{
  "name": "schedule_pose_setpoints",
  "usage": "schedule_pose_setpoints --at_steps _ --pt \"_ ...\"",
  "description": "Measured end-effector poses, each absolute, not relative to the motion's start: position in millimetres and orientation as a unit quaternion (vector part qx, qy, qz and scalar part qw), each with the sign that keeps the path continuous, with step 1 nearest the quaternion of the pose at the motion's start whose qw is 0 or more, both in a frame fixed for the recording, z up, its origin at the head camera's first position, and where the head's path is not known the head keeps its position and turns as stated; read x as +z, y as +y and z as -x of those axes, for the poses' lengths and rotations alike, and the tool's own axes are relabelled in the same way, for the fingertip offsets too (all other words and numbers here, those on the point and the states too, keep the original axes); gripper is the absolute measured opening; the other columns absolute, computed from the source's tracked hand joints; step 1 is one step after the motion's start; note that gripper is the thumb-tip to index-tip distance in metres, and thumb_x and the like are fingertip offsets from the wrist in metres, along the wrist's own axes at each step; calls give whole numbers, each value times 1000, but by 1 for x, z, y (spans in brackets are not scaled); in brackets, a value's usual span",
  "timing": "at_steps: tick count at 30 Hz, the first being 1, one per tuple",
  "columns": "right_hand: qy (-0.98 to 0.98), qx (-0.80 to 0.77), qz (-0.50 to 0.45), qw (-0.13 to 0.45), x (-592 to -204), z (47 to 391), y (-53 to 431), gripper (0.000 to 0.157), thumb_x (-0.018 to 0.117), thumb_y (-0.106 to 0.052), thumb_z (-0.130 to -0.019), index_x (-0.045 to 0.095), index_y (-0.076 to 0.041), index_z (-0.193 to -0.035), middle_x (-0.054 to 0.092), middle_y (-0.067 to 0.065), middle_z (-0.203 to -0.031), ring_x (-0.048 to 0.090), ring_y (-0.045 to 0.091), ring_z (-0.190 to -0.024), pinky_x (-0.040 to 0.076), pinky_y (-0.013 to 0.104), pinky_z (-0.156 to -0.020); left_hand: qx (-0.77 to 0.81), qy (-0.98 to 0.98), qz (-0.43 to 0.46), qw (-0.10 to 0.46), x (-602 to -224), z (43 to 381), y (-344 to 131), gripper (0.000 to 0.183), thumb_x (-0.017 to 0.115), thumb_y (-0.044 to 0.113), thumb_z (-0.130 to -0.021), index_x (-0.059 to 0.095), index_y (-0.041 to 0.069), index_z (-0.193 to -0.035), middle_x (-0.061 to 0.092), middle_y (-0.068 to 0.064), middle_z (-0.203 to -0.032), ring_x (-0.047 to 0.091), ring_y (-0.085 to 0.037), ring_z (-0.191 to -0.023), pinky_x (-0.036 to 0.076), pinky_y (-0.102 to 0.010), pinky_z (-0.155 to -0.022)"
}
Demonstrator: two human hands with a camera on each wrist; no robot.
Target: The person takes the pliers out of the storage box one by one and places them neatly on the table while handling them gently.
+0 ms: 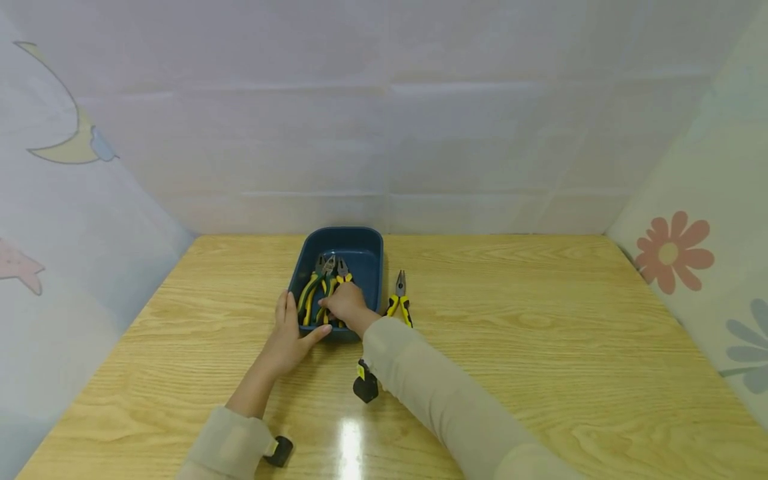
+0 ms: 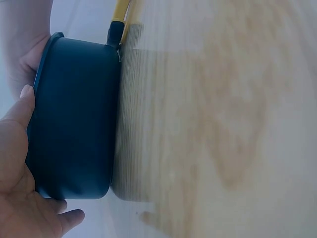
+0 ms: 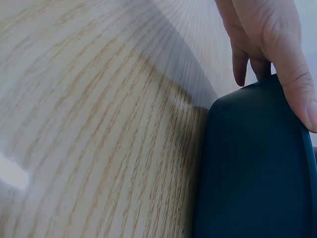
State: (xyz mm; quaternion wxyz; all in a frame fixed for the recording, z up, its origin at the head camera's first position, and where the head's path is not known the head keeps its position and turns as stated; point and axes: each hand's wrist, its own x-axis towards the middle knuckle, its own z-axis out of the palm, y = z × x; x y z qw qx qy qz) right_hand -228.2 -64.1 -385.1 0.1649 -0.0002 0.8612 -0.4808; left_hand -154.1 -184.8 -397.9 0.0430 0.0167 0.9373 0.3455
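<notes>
A dark blue rectangular bin (image 1: 373, 267) stands on the table with several pliers inside. At its left lie combination pliers with green-and-yellow handles (image 1: 309, 293). My right hand (image 1: 346, 301) reaches over the near wall and grips the handles of yellow-handled pliers (image 1: 343, 267), whose jaws point away from me; its fingertips are partly hidden. My left hand (image 1: 289, 341) holds the bin's near left corner, thumb along the near rim and fingers against the left wall. In the left wrist view, the left thumb lies at the rim of the bin (image 2: 74, 119).
Long-nose pliers (image 1: 401, 287) with yellow-and-black handles lie on the table just right of the bin, partly covered by the right sleeve. The wooden table (image 1: 540, 320) meets a pale wall covering behind, with printed coverings on both sides.
</notes>
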Motion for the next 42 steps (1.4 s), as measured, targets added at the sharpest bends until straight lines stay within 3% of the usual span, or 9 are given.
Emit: schedule_pose_setpoints --at_steps 12,18,32,42 --pt "893 -421 20 159 -381 230 -66 24 66 -20 -77 64 -3 -61 60 12 -55 57 17 -47 43 22 -44 337 940 -22 42 -396 156 -185 103 43 64 -75 -17 4 -135 -21 -12 -139 19 -46 -119 27 -54 -90" --pt "918 -365 60 145 -379 229 -67 27 67 -25 -76 63 -5 -58 53 4 -46 50 13 -43 40 21 -43 336 941 -21 38 -395 156 -185 102 43 63 -76 -17 5 -135 -20 -12 -140 20 -46 -119 27 -54 -89" --pt "927 -334 69 154 -380 226 -70 24 67 -30 -75 62 -7 -67 53 0 -59 50 13 -54 40 24 -50 340 939 -16 39 -397 153 -185 102 44 62 -76 -16 6 -135 -21 -9 -140 21 -45 -119 28 -55 -89" --pt "914 -370 37 161 -380 223 -68 31 60 -17 -76 47 -11 -49 40 1 -45 40 14 -40 33 25 -38 343 938 -15 39 -398 153 -185 100 47 58 -78 -16 5 -135 -21 -10 -140 19 -45 -120 27 -54 -89"
